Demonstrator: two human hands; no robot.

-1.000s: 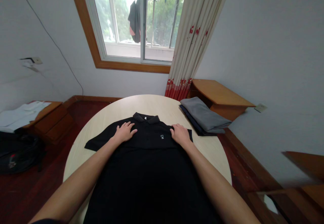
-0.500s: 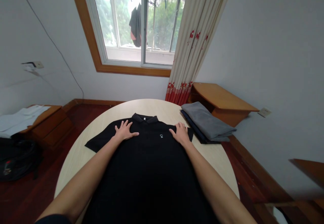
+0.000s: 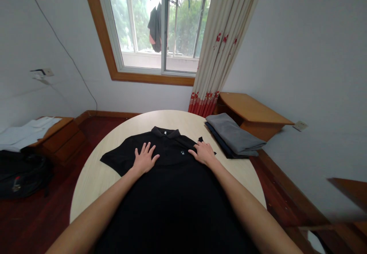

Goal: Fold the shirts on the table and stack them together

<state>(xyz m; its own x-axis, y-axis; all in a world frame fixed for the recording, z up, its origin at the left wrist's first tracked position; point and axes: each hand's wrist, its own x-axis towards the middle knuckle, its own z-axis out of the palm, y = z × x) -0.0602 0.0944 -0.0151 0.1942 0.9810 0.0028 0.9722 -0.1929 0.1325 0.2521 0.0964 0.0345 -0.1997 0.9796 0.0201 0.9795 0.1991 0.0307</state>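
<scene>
A black polo shirt (image 3: 169, 158) lies spread on the round pale table (image 3: 91, 177), its collar toward the window and a small white logo on the chest. My left hand (image 3: 145, 159) rests flat on the left side of its chest, fingers spread. On the right shoulder lies my right hand (image 3: 204, 152), thumb out and fingers partly bent over the cloth near the sleeve. The right sleeve is bunched, with a dark bit of it sticking up beyond the fingers. Whether those fingers pinch the fabric is hard to see.
Folded grey cloth (image 3: 233, 131) lies on dark folded cloth (image 3: 218, 139) at the table's right edge. Behind it stands a wooden desk (image 3: 252, 108). A wooden cabinet (image 3: 61, 139) with papers and a black bag (image 3: 23, 177) are at the left.
My left hand has moved down and slightly right across the chest. My right hand has shifted slightly, its fingers more bent, and the right sleeve is now gathered inward instead of lying flat.
</scene>
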